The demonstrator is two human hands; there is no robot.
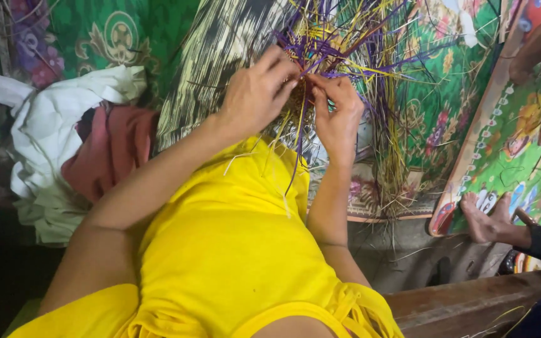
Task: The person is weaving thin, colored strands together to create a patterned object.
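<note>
Our left hand point(255, 97) sits at the centre of the woven bundle of strips point(339, 44), fingers curled in and thumb pressed to fingertips, pinching purple and yellow strips. Our right hand point(338, 116) faces it, just beside, fingers bent and nearly closed on the same strands; the tips of the two hands are almost touching. Whether the right fingers truly clamp a strip or only press it, we cannot tell.

The bundle lies far of centre, its loose ends fanning out to the right and toward the far edge, a few yellow strips hanging down over our yellow garment point(233, 250).

Surface: a green floral mat point(95, 31) under everything. A dark-and-pale striped cloth point(214, 56) lies under our left forearm. To the left, a heap of white cloth point(51, 119) with a reddish-brown cloth point(114, 150) tucked in it.

To the right, a bright picture mat point(508, 150) with a red border, green field and cartoon shapes. Another person's foot point(486, 219) rests on its near edge, a second foot point(536, 47) at the far right. A wooden ledge point(471, 303) runs along the near right.
</note>
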